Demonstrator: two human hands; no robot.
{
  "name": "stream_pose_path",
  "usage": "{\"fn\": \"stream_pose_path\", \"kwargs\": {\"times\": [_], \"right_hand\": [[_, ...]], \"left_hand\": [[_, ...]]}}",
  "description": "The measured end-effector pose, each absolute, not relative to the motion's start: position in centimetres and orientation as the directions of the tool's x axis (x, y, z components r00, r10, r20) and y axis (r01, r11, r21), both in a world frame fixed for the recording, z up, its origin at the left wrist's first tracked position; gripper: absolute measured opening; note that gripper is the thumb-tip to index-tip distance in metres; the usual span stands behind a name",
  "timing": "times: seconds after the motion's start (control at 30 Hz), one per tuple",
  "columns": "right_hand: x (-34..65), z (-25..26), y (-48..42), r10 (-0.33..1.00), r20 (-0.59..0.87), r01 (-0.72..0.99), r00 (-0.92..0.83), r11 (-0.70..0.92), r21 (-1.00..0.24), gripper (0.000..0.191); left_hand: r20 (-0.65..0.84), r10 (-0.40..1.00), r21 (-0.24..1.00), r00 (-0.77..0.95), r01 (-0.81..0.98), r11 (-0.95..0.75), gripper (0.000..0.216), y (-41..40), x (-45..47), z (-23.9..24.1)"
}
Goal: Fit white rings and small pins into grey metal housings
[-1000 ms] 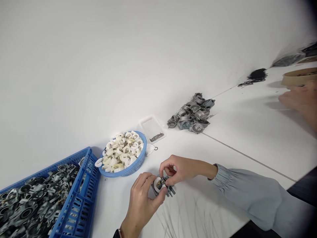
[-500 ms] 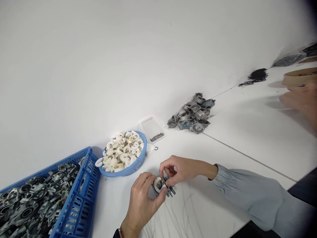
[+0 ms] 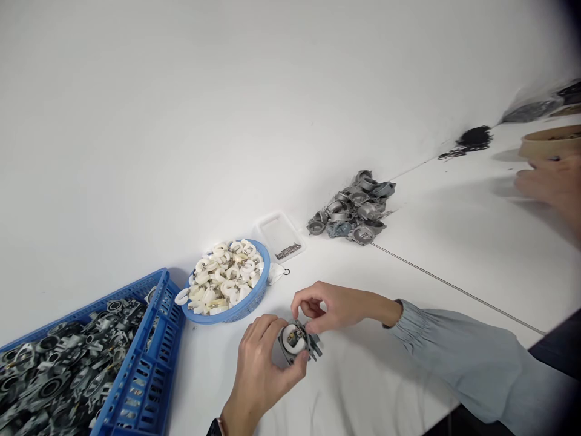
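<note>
A grey metal carburetor body (image 3: 284,349) rests on the white table between my hands, its open side facing up. Set inside it is a white ring-shaped float (image 3: 287,340) with small brass-coloured parts at its middle. My left hand (image 3: 259,363) grips the body from the left, thumb at the near edge and fingers at the far side. My right hand (image 3: 329,307) has curled fingers, with index and thumb tips against the body's far right edge beside the float. Whether anything small is between those tips is hidden.
Left stands a blue crate (image 3: 152,339) of carburetor bodies. A blue basket (image 3: 247,310) holds white floats, beside a clear tray (image 3: 272,227) with small pins. Grey metal bowls (image 3: 351,209) lie piled farther back. At right, another person's hand (image 3: 551,181) is near a tan container (image 3: 549,143).
My right fingertips have drawn back slightly from the float's middle toward the carburetor's edge, and my left thumb has shifted slightly off the float. More of the float shows.
</note>
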State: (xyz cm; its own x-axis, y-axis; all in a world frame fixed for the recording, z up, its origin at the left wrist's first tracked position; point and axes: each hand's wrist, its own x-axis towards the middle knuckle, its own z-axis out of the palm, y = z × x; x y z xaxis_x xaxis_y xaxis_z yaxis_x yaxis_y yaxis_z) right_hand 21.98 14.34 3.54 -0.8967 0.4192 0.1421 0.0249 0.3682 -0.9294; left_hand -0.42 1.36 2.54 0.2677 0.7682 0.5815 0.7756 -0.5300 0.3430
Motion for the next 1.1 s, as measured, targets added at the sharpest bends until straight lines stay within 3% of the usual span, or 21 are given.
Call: {"fn": "stream_pose_path", "kwargs": {"times": [0.27, 1.1], "right_hand": [[21.55, 3.0, 14.05, 0.436, 0.088, 0.093, -0.896, 0.376, -0.922, 0.031], [21.55, 3.06, 14.17, 0.421, 0.092, 0.091, -0.902, 0.394, -0.914, 0.036]], "left_hand": [[0.561, 0.783, 0.363, 0.269, 0.77, -0.525, 0.021, 1.36, -0.41, 2.61], [0.568, 0.771, 0.324, 0.289, 0.782, -0.532, 0.018, 1.37, -0.27, 2.74]]}}
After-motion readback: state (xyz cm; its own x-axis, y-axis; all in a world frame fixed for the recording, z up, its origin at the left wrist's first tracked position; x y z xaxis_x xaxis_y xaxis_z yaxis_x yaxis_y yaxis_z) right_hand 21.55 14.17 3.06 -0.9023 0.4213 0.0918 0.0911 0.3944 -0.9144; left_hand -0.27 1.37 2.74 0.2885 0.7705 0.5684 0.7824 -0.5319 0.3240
